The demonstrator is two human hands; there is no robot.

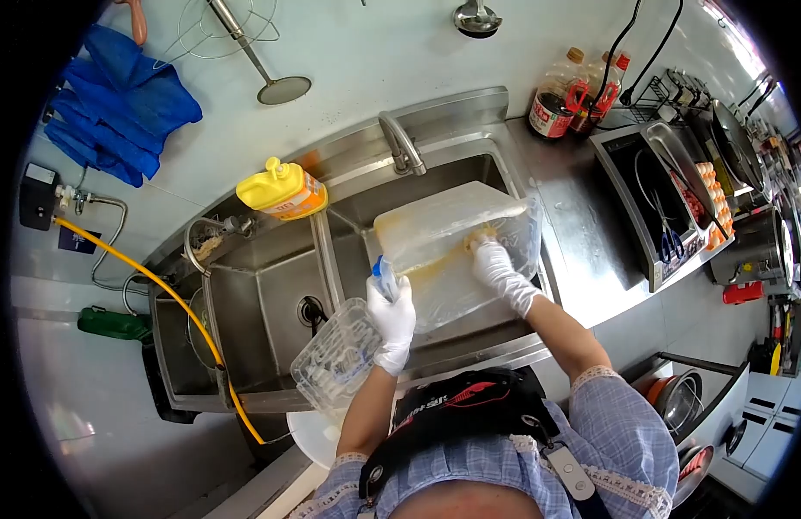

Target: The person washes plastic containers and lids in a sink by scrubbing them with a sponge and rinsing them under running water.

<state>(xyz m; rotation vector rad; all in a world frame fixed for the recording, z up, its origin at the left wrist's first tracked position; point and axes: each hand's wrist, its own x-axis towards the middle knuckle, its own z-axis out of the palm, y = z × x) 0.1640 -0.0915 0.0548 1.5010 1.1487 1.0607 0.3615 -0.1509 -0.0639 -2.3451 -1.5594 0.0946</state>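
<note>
My left hand (392, 322), in a white glove, is closed on the near left edge of a large translucent plastic box (443, 210), by a blue latch (384, 270). The box is tilted over the right sink basin, with yellowish residue on its walls. A ribbed clear plastic lid (335, 355) hangs over the sink's front edge beside that hand; whether it joins the box is hidden. My right hand (501, 275), also white-gloved, presses a yellowish sponge (480, 234) against the box.
A curved faucet (402, 143) rises behind the box. On the ledge stands a yellow detergent jug (283, 189). The left basin (275, 285) has a drain, and a yellow hose (149, 275) crosses its left side. Sauce bottles (552, 95) and an egg tray (716, 195) lie to the right.
</note>
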